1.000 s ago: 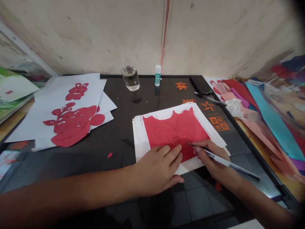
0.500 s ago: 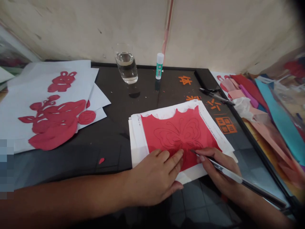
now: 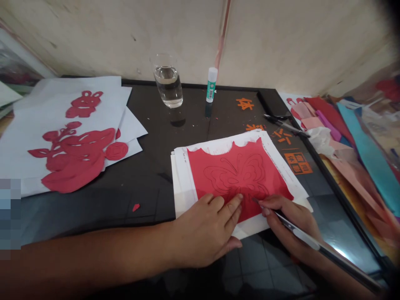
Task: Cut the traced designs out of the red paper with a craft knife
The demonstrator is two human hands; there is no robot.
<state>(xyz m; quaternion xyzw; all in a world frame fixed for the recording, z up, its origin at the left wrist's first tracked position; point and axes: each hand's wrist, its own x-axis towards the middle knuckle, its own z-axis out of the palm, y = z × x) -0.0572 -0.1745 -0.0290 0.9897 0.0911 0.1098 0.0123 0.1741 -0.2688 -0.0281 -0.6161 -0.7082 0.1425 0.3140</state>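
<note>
Head view: left hand pressing flat on a red paper sheet near the bench's front edge, fingers spread and ungripping, seemingly pinning the sheet against slipping; right hand clenching a slim craft knife, fingers pinching low for control, tip meeting the sheet beside the drawn butterfly outline.
</note>
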